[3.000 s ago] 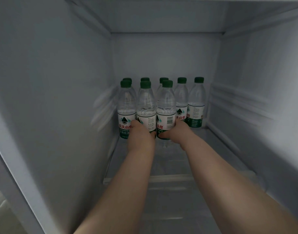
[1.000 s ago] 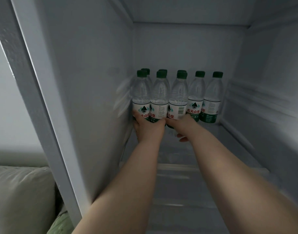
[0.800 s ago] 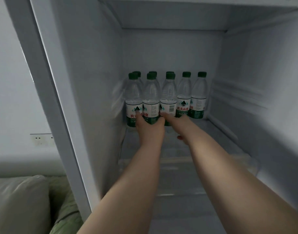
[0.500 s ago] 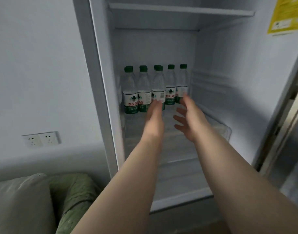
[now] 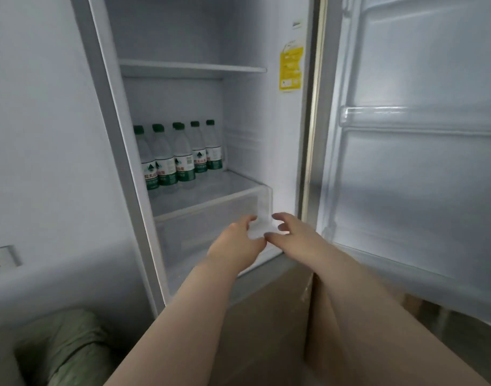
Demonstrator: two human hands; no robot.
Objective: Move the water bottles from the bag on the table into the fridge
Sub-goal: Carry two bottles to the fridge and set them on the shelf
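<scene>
Your left hand (image 5: pixel 238 240) and right hand (image 5: pixel 291 232) are hanging empty, fingers loosely spread, side by side just in front of the clear drawer (image 5: pixel 205 227). Water bottles (image 5: pixel 180 157) are standing upright, caps up, packed at the back left of the shelf (image 5: pixel 224 188) in the fridge (image 5: pixel 255 140). They're sitting up and left of both hands, with the left hand nearer. Bag and table aren't showing, so I'm guessing the next pickup is lying outside this view. Door (image 5: pixel 405 162) is standing open on your right.

The left hand (image 5: pixel 236 242) and right hand (image 5: pixel 293 234) let go of the front water bottles (image 5: pixel 180 160) and drew back off the fridge shelf (image 5: pixel 227 188), ending empty, fingers loose, at the front right corner of the clear drawer (image 5: pixel 208 221).
</scene>
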